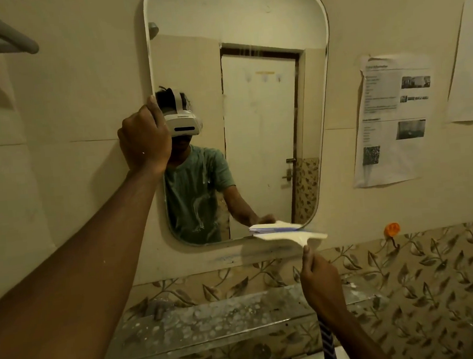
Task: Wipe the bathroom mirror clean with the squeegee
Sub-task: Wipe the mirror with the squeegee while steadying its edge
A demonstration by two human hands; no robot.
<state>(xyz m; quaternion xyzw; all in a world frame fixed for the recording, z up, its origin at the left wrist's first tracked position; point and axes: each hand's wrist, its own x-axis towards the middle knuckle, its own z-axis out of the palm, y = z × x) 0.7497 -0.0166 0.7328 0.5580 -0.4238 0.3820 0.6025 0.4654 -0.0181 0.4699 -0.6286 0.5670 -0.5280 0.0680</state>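
Mirror [245, 22] hangs upright on the far wall in front of you, a tall pane with rounded corners, and it reflects you and your two arms. Your left hand [144, 135] is up at the mirror's left edge, about halfway along its height, fingers curled round that edge and thumb lying up along the rim, so it grips the mirror itself. Your right hand [319, 280] is lower and further right, below the mirror's bottom edge, closed round the short handle of the squeegee [287, 233], with the thumb pointing up the handle. The squeegee is white with a blue strip along its blade. The blade lies nearly level against the glass at the bottom edge, toward the right corner, and its right end reaches past the glass onto the wall. Whitish streaks run down the lower glass left of the blade. Below the mirror a band of leaf tiles [435, 271] crosses the wall, and a spotted glass shelf [226, 319] juts toward you from it. An orange hook [391, 230] sits on the wall right of the squeegee, apart from it. A printed sheet [392, 119] with text and small photos is stuck to the wall right of the mirror. A grey rail [0, 36] shows at top left.
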